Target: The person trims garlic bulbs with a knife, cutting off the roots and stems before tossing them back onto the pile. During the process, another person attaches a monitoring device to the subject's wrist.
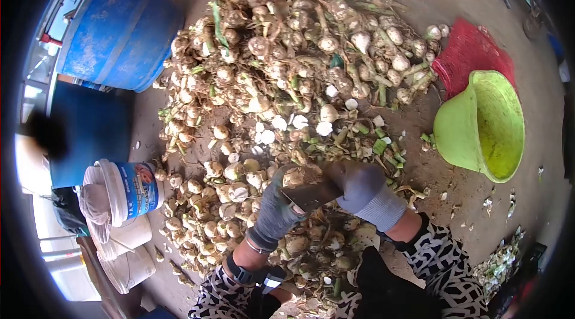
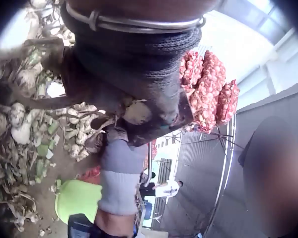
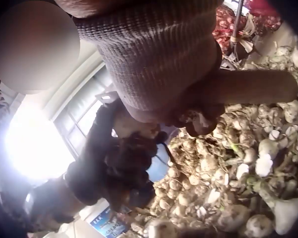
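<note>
Floor: bare grey-brown ground (image 1: 539, 127), strewn with soil, papery skins and plant scraps.
Far heap: soil-caked bulbs (image 1: 269, 49) with long stalks and roots, piled high across the upper middle of the head view.
Near heap: bulbs with their stalks cut short (image 1: 206, 217), spread to the left of the hands and beneath them.
Between heaps: white slices (image 1: 323, 129) and chopped green stalk pieces (image 1: 380, 146).
Left hand: in a dark glove (image 1: 269, 211), fingers curled round one bulb (image 1: 293, 176).
Held bulb: raised over the near heap, right beside the blade; I cannot tell whether the edge touches it.
Right hand: in a grey glove with a pale ribbed cuff (image 1: 364, 188), closed round the handle of a knife (image 1: 314, 195); the handle's blunt end juts from the fist in the right wrist view.
Blade: broad, dark and flat, reaching across towards the left hand.
Sleeves: black and white patterned (image 1: 443, 259).
Right side: lime-green tub (image 1: 455, 127) tipped over beside red netting (image 1: 455, 55).
Left side: large blue barrel (image 1: 120, 31), and a white bucket with a blue label (image 1: 139, 190).
Background: stacked red mesh sacks (image 2: 208, 91) of bulbs and, farther off, a person in a white top (image 2: 168, 188).
</note>
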A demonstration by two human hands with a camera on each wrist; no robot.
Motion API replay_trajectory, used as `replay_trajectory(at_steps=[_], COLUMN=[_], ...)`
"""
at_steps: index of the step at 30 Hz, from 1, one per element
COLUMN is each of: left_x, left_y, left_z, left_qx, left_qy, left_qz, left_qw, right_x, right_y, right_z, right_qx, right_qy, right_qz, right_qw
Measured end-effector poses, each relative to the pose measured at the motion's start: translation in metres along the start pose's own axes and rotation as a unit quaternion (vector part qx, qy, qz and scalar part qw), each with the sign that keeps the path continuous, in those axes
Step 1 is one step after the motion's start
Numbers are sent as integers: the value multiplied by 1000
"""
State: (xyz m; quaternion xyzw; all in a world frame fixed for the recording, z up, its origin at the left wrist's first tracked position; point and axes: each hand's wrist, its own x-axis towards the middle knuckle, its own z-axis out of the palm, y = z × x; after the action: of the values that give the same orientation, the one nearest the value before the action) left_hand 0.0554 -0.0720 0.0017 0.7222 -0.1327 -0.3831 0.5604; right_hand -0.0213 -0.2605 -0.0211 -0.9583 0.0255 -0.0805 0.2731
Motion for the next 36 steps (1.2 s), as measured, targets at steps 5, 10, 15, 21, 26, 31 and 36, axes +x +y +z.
replay_trajectory(at_steps=[5,10,15,21,26,31,36], left_x=[-20,18,7,-1,-6,75,153], left_y=[12,13,13,10,-5,-64,-91], left_z=[18,-5,-4,0,-51,-167,-226], left_qx=[-131,-42,109,-117,-4,410,496], left_qy=[-280,-182,-104,-115,-305,158,222], left_qz=[141,134,106,210,169,-9,-211], left_qw=[941,973,983,964,937,898,813], right_x=[-15,-25,-24,-25,-45,-12,6], right_y=[91,9,10,15,54,37,12], right_z=[57,7,10,11,65,59,61], right_qx=[95,490,445,172,192,236,410], right_qy=[-206,76,21,34,-168,-196,-198], right_qz=[303,223,206,60,235,289,318], right_qw=[926,840,871,983,938,907,832])
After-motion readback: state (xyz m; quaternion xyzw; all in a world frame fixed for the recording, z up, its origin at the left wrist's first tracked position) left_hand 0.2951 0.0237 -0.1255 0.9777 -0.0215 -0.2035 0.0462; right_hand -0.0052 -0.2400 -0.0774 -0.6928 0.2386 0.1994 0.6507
